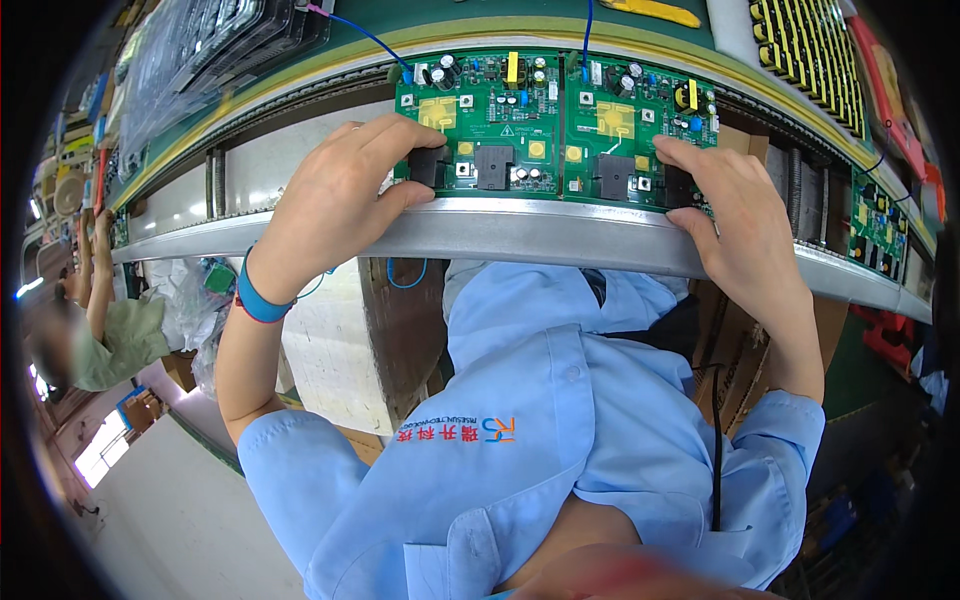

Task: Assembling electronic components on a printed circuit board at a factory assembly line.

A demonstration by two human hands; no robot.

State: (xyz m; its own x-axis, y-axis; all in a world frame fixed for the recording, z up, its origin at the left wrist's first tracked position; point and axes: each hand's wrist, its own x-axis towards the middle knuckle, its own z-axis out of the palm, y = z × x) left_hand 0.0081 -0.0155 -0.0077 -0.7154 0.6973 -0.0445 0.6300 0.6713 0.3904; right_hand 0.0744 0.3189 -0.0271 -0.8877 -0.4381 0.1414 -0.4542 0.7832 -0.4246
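Two green circuit boards lie edge to edge on the rail track in front of me, the left board (pixel 520 105) and the right board (pixel 645 120). My left hand (pixel 345 190) has its index finger and thumb closed around a black box-shaped relay (pixel 428 165) at the left board's outer edge. At the right board's outer edge, my right hand (pixel 740 215) pinches a similar black relay (pixel 680 187), partly covered by the fingers. Another relay (pixel 494 167) stands untouched on the left board, and one more (pixel 614 177) on the right. A blue wristband (pixel 262 290) circles my left wrist.
A silver metal rail (pixel 500 232) runs along the near side. Blue wires rise from both boards. Clear plastic trays (pixel 200 75) sit far left, a rack of yellow-black components (pixel 805 60) far right. Another board (pixel 878 230) lies right on the track. A co-worker's arm (pixel 98 270) shows at left.
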